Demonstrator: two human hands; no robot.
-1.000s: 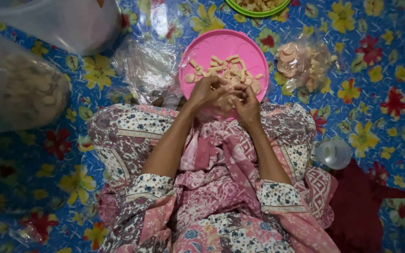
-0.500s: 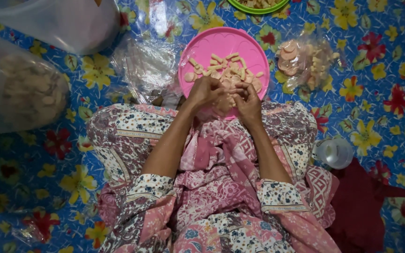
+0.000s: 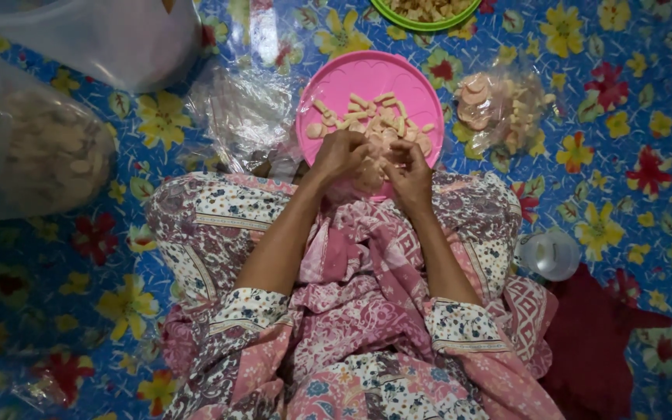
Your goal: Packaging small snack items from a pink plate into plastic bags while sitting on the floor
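Together, both hands [image 3: 375,159] curled over pink plate [image 3: 367,74].

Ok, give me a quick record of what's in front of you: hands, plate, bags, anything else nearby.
left hand: closed on a small clear bag over the plate's near edge
right hand: pinching the same bag
pink plate: on the floral mat, holds pale snack pieces
filled bag: right of the plate
empty bags: left of the plate
green dish: beyond the plate
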